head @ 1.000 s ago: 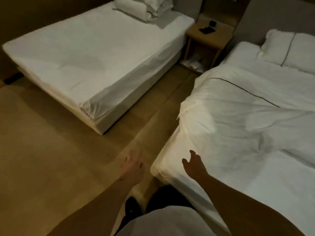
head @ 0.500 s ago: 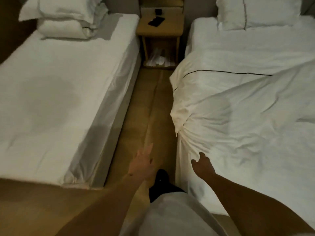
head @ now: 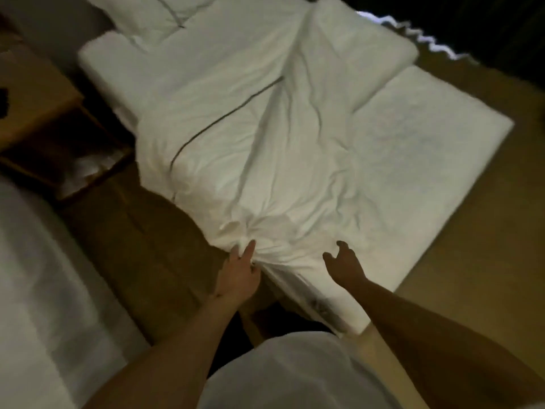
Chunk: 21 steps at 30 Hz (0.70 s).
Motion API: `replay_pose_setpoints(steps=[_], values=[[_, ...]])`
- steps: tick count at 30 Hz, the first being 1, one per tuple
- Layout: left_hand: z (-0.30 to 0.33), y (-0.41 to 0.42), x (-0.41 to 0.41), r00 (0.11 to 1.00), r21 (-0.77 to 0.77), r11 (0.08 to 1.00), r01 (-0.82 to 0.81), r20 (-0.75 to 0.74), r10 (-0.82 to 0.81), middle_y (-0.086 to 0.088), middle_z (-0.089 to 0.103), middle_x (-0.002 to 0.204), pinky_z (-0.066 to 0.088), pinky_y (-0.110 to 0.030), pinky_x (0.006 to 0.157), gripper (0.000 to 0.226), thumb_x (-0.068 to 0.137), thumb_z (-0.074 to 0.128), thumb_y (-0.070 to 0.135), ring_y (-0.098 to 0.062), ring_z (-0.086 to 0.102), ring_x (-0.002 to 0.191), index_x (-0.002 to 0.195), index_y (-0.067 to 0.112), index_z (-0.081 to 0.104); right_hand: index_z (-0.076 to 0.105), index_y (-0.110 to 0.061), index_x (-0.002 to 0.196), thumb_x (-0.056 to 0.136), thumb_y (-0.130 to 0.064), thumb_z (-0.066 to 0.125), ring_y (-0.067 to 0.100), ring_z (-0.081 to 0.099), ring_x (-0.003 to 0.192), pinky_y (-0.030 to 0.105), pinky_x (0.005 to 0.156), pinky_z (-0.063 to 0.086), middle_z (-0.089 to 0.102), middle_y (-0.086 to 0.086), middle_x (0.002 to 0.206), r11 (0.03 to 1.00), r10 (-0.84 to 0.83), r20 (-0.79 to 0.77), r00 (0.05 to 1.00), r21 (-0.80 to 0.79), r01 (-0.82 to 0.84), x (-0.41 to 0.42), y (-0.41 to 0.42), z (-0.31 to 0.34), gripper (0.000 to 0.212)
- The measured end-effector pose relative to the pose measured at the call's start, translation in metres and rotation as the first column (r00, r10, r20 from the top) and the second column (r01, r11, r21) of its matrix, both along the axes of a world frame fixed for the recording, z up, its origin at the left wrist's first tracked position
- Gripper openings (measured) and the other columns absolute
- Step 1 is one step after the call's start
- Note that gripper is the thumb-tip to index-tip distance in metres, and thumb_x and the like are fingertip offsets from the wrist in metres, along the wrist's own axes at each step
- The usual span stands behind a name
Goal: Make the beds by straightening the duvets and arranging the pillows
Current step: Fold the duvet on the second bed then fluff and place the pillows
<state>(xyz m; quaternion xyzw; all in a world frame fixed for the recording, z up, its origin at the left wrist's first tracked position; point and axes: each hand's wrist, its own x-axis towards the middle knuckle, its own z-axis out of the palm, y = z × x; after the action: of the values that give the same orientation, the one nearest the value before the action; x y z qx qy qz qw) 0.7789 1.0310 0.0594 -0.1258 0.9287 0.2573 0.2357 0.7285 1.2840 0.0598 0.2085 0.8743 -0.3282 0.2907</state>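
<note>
A crumpled white duvet [head: 265,149] with a thin dark piping line lies skewed across the bed [head: 427,149], leaving the mattress bare on the right. White pillows [head: 153,16] sit at the head of the bed, top left. My left hand [head: 240,273] grips the bunched near corner of the duvet, where folds fan out from my fingers. My right hand [head: 343,261] hovers just over the duvet's near edge with curved, spread fingers and holds nothing.
A wooden nightstand [head: 38,113] with a dark item on top stands at the left, between the beds. The second bed [head: 32,276] fills the lower left. A narrow strip of brown floor [head: 141,246] runs between the beds; more floor lies to the right.
The view has swung right onto this bed. My left hand has moved from over the floor to the duvet's corner and taken hold of it. My right hand has moved further over the duvet.
</note>
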Motion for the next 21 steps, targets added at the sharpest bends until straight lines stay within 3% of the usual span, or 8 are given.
replay_pose_setpoints(steps=[6,8,11,12,15,18,21], values=[[0.0,0.021,-0.074,0.945,0.024,0.945,0.326,0.022,-0.327,-0.008,0.015,0.165,0.03,-0.045,0.117,0.06,0.103,0.039,0.041,-0.033,0.029,0.144,0.157,0.04,0.013,0.029,-0.004,0.15,0.098,-0.028,0.052,0.037,0.047,0.13,0.038,0.102,0.039,0.042,0.025,0.147,0.939,-0.344,0.037,0.938,0.028,0.343,0.025,0.03,-0.001,0.062],[-0.006,0.036,-0.094,0.944,0.069,0.944,0.323,0.045,-0.326,-0.007,0.017,0.165,0.03,-0.046,0.117,0.06,0.102,0.04,0.04,-0.032,0.029,0.145,0.157,0.04,0.015,0.031,-0.007,0.15,0.098,-0.027,0.051,0.036,0.053,0.122,0.037,0.095,0.041,0.046,0.025,0.142,0.923,-0.385,0.05,0.922,0.035,0.384,0.024,0.041,-0.012,0.06],[-0.022,0.053,-0.117,0.981,0.18,0.97,0.163,0.078,-0.179,-0.007,0.019,0.164,0.027,-0.046,0.12,0.06,0.102,0.042,0.037,-0.03,0.027,0.146,0.156,0.039,0.017,0.04,-0.017,0.148,0.096,-0.026,0.052,0.028,0.06,0.092,0.034,0.085,0.046,0.056,0.019,0.123,0.939,-0.343,0.068,0.937,0.043,0.341,0.006,0.06,-0.034,0.054],[-0.028,0.059,-0.122,0.983,0.19,0.97,0.151,0.076,-0.168,-0.007,0.018,0.164,0.025,-0.044,0.121,0.06,0.102,0.042,0.036,-0.029,0.025,0.147,0.156,0.039,0.017,0.043,-0.019,0.147,0.095,-0.027,0.054,0.028,0.06,0.096,0.035,0.09,0.047,0.055,0.017,0.122,0.946,-0.323,0.076,0.943,0.047,0.32,-0.002,0.068,-0.044,0.054],[-0.048,0.079,-0.138,0.966,0.164,0.964,0.208,0.119,-0.229,-0.005,0.014,0.166,0.02,-0.041,0.12,0.059,0.103,0.041,0.037,-0.027,0.02,0.149,0.156,0.041,0.015,0.048,-0.021,0.145,0.094,-0.027,0.057,0.032,0.046,0.131,0.039,0.108,0.036,0.046,0.016,0.145,0.954,-0.295,0.067,0.953,0.073,0.291,-0.037,0.094,-0.076,0.052],[-0.078,0.105,-0.163,0.932,0.094,0.947,0.307,0.173,-0.32,-0.003,0.014,0.166,0.022,-0.044,0.12,0.06,0.103,0.041,0.038,-0.028,0.02,0.149,0.156,0.045,0.014,0.048,-0.023,0.145,0.093,-0.032,0.061,0.034,0.036,0.139,0.046,0.109,0.035,0.037,0.014,0.153,0.941,-0.316,-0.006,0.949,0.128,0.314,-0.082,0.117,-0.109,0.054],[-0.124,0.136,-0.197,0.878,-0.03,0.886,0.463,0.157,-0.453,-0.001,0.005,0.168,0.019,-0.048,0.121,0.062,0.103,0.037,0.042,-0.028,0.008,0.153,0.156,0.046,0.004,0.038,-0.03,0.15,0.088,-0.045,0.067,0.032,0.029,0.143,0.054,0.108,0.035,0.028,0.008,0.16,0.922,-0.334,-0.091,0.938,0.175,0.345,-0.127,0.142,-0.148,0.07]])
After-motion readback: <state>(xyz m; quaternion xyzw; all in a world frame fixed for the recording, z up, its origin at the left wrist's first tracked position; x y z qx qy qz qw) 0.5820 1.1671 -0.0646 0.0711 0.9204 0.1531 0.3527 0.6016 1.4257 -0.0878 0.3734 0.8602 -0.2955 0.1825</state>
